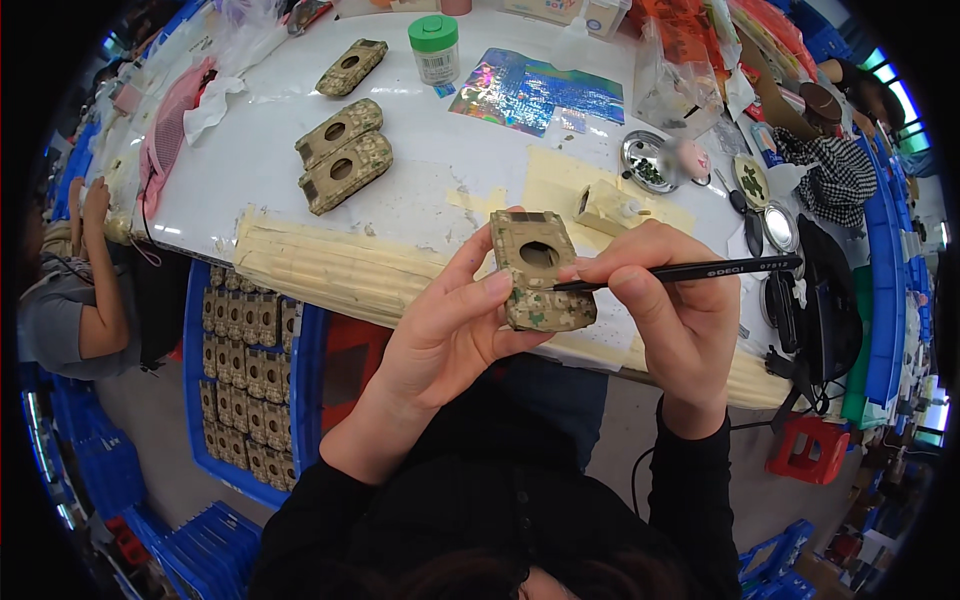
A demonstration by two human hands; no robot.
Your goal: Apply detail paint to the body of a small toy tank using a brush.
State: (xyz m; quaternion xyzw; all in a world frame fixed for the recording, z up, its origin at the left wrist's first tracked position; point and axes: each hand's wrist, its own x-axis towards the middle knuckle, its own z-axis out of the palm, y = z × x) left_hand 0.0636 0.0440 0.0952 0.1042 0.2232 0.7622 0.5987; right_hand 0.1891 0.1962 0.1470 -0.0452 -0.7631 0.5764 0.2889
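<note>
My left hand (440, 320) holds a toy tank hull (548, 308) in tan and green camouflage between thumb and fingers, above the table's near edge. A round hole opens in its top. In my right hand (675, 300) is a slim black pen-like tool (725, 268), gripped like a pencil. Its fine tip meets or nearly meets the hull just below the hole; contact is too small to make out. Behind the right hand, a tan turret (608, 207) with a short barrel lies on yellowish paper. More camouflaged hulls (345, 172) stand farther back on the left.
A blue crate (308, 400) below the table's left side holds rows of hulls. Back on the table are a green-lidded jar (434, 50) and a shiny holographic sheet (540, 90). Dishes with green bits (648, 162) and a black bag (830, 300) lie right. Another person sits left.
</note>
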